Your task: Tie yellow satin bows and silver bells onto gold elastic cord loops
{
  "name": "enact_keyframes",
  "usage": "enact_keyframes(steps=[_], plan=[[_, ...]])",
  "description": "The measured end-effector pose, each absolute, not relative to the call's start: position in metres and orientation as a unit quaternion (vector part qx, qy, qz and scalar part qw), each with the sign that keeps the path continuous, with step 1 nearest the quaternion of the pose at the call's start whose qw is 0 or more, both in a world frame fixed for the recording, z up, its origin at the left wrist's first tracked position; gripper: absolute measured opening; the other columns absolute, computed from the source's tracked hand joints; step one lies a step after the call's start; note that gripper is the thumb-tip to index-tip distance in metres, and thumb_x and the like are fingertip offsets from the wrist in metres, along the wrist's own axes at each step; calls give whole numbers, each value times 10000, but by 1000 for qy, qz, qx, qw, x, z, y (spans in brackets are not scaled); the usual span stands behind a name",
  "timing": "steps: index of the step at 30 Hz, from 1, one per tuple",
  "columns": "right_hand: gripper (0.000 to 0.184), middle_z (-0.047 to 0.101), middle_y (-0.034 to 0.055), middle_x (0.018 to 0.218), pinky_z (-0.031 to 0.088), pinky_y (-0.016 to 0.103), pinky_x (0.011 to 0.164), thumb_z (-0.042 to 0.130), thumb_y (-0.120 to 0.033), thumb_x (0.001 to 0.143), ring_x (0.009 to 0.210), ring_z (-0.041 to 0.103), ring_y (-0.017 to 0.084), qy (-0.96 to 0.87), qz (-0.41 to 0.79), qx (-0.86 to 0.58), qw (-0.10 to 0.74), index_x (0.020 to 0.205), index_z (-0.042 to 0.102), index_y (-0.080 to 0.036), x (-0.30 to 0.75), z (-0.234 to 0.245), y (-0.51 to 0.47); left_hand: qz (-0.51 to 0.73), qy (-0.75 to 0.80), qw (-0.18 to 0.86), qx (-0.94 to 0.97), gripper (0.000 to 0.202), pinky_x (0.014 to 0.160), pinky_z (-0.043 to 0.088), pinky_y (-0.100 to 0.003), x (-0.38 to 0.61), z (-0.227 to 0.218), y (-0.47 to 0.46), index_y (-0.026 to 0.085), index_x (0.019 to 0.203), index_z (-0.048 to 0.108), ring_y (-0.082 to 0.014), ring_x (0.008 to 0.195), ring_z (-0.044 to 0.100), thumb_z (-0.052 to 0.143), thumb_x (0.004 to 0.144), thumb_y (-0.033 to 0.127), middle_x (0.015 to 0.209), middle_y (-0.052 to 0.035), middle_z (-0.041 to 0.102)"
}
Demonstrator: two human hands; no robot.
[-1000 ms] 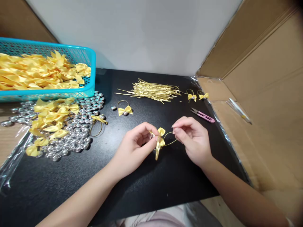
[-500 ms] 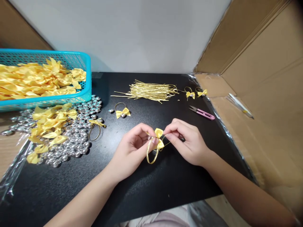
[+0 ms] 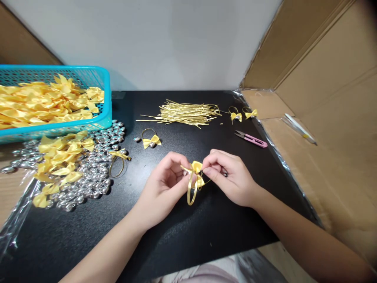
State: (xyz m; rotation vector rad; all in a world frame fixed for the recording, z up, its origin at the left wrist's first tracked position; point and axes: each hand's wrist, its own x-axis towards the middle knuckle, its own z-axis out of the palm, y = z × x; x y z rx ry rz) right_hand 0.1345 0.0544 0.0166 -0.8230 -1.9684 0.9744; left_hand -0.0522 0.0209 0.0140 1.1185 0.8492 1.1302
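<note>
My left hand (image 3: 166,188) has its thumb and forefinger pinched on a glossy yellow satin ribbon bow (image 3: 196,167), which sits at those fingertips, above the black tabletop (image 3: 167,247). Its lobes stand one above the other, creased where they meet the middle. A shiny gold-coloured cord loop (image 3: 191,198) hangs below my left thumb, seen nearly edge-on, its strands running side by side. A bit of silver shows behind the ribbon, mostly hidden by my fingers.

My right hand (image 3: 232,179) is just beside the bow, thumb and forefinger together on a thin gold-coloured cord end (image 3: 203,171). Something small and dark shows by its curled fingers; I can't tell what.

Beyond my left hand, off to its left, stands a turquoise plastic basket (image 3: 107,104) with perforated walls, heaped with yellow satin bows (image 3: 44,98). Nearer that hand, in front of the basket, more loose yellow satin bows (image 3: 64,157) lie on a spread of silver heart-shaped beads (image 3: 91,177). Straight ahead of both hands lies a bundle of gold-coloured cords (image 3: 188,113).
</note>
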Motion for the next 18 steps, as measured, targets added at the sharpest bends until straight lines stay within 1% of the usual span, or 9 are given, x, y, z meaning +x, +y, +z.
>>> enact_keyframes(steps=[5,10,15,18], plan=[[115,493,-31,701,343,231,545,551,-194,930,572,402,83,-739,438,-350,373,823,592,-179,133,16,54,498,376,590,512,86,631,487,-141,-54,13,20,200,824,634,-68,681,596,682,857,136,759,29,652],[132,445,-30,673,337,233,543,550,-252,935,583,393,95,-717,466,-368,365,828,589,-184,134,14,54,489,386,589,515,56,634,512,-162,-53,16,21,200,820,706,-93,698,631,683,857,165,781,0,699],[143,446,-25,687,340,233,542,551,-284,933,593,397,98,-696,494,-374,363,835,587,-187,134,12,52,489,396,602,491,34,609,521,-165,-52,17,22,204,818,714,-92,659,632,721,824,171,761,5,714],[145,443,-26,683,329,232,538,555,-287,926,585,379,94,-682,512,-376,361,831,586,-183,132,13,52,489,396,609,483,34,615,527,-164,-52,17,22,207,827,723,-93,669,639,732,816,177,769,4,722]])
